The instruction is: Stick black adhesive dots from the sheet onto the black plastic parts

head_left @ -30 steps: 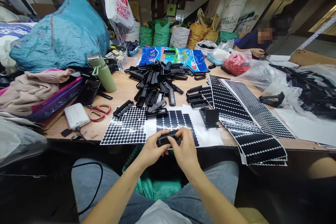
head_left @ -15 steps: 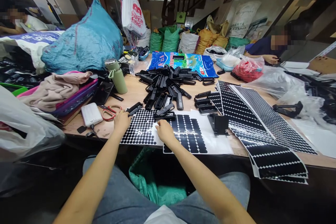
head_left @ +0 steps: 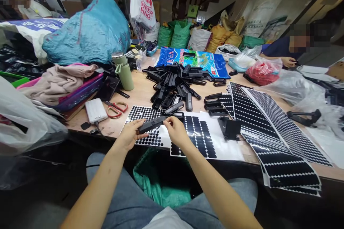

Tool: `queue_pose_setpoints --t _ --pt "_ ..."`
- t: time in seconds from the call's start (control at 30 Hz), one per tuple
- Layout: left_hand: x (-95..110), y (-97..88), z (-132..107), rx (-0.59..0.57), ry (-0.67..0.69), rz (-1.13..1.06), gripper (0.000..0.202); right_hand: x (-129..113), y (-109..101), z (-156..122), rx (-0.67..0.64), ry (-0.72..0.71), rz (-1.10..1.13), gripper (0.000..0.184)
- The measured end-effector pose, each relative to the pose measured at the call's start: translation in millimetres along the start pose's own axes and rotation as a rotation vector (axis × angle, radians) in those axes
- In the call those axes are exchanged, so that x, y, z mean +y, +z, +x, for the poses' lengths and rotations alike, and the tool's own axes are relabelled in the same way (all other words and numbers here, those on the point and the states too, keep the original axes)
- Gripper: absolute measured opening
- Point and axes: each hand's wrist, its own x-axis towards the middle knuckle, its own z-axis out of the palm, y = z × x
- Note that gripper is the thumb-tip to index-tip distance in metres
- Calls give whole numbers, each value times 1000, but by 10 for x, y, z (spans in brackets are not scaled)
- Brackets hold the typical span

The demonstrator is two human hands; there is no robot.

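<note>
My left hand (head_left: pixel 130 135) is closed around one end of a long black plastic piece (head_left: pixel 152 124), held just above a white sheet of round black stickers (head_left: pixel 146 114). My right hand (head_left: pixel 175 131) pinches at the piece's other end, fingers together, over a sheet of oblong black stickers (head_left: pixel 199 134). A heap of similar black plastic pieces (head_left: pixel 174 82) lies farther back on the wooden table (head_left: pixel 139 91). A few assembled pieces (head_left: pixel 215 104) sit in a row to the right of the heap.
Long sticker sheets (head_left: pixel 266 128) fan out at the right. A green bottle (head_left: pixel 124 71), red scissors (head_left: pixel 116 109), a white power bank (head_left: pixel 96 110) and a clothes pile (head_left: pixel 57 82) lie at the left. A green sack (head_left: pixel 158 182) hangs below the table edge. A person's hand (head_left: pixel 287 61) works at the far right.
A second ago both hands held a piece near my lap. Then they reached to the table, the left hand to a loose piece. Now both hands hold that new piece above the stickers.
</note>
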Motion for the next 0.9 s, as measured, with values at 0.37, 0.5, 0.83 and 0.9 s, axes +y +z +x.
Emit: queue_pose_setpoints --t 0.37,0.5,0.83,0.9 --pt "-122 409 -284 -120 -90 -51 15 3 -103 -238 96 -12 99 12" --pt "-137 464 -321 -123 -78 -44 17 20 -173 -271 91 9 90 12" --pt "-202 558 -327 -126 -98 -7 19 247 -291 -249 200 29 -83 15" --pt "-211 572 -320 -131 -118 12 19 497 -498 -96 286 196 -257 27"
